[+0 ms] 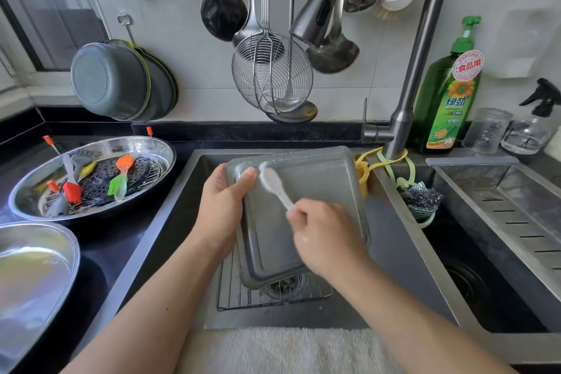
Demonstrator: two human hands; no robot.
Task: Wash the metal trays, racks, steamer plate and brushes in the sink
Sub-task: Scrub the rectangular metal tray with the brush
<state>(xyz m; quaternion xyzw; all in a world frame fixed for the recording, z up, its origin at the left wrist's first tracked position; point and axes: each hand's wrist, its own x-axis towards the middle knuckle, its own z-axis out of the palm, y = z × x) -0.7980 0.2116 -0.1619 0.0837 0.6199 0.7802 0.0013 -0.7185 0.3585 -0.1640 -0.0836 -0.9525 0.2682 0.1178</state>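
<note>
A rectangular metal tray (306, 215) stands tilted in the sink (182, 197), its lower edge over a wire rack (243, 291) on the sink floor. My left hand (223, 206) grips the tray's left rim, thumb on its face. My right hand (324, 237) holds a white brush (273, 185) whose blurred head lies on the tray's upper left corner. On the left counter a round metal pan (36, 191) holds a dark perforated steamer plate (103, 173), red, green, orange and grey silicone brushes (121, 179) and a wire rack.
A second round metal tray (33, 267) sits at the near left. The faucet head (318, 9) hangs above the sink among ladles and a wire skimmer (271, 76). Dish soap (449, 94), a scouring pad (420, 200) and a right basin (501, 237) lie to the right. A towel (285, 349) covers the front edge.
</note>
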